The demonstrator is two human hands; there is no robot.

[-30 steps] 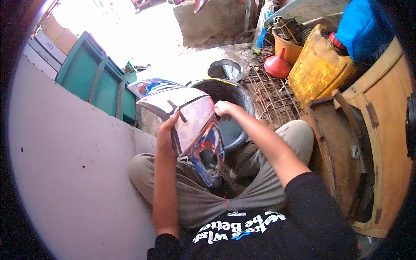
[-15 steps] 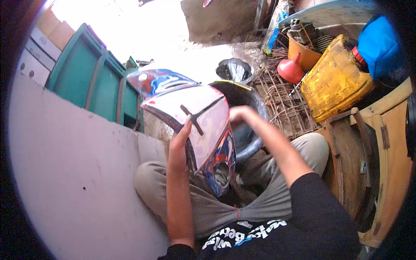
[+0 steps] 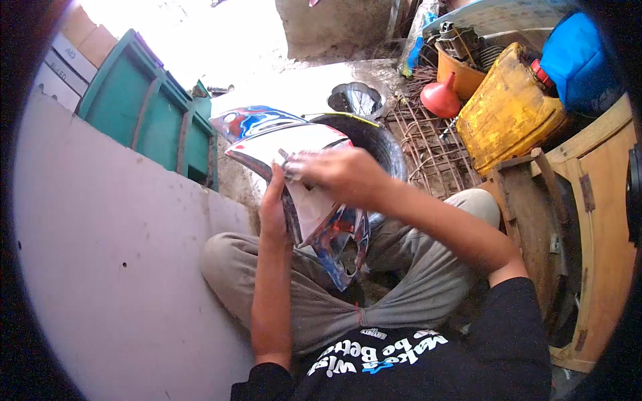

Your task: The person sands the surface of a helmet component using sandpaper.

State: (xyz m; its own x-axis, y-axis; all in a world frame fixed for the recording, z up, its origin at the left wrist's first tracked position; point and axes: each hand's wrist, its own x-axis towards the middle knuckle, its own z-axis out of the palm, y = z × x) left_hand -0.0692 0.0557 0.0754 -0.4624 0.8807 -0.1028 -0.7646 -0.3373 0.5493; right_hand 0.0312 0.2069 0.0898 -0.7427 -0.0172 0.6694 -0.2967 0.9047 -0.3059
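Observation:
A motorcycle fairing panel (image 3: 311,208), white in the middle with blue and red patterned ends, is held tilted above my lap. My left hand (image 3: 273,208) is closed round its left edge, the thumb lying over the front. Across the white face lies my right hand (image 3: 341,175), its fingers bent together and pressed against the surface. Something small and greyish shows at these fingertips; I cannot make out what it is. The hand hides much of the panel's dark marking. Behind the panel stands a dark round basin (image 3: 374,150), partly covered by it.
A scalloped dark bowl (image 3: 356,100) stands beyond the basin. To the right are a rusty wire grid (image 3: 428,144), a red funnel (image 3: 441,100), a yellow jerrycan (image 3: 508,113) and wooden frames (image 3: 598,247). A white wall (image 3: 120,267) and a green cabinet (image 3: 144,107) flank my left.
My right hand has moved left, from beside the basin onto the white face of the panel. My left hand keeps its hold on the edge.

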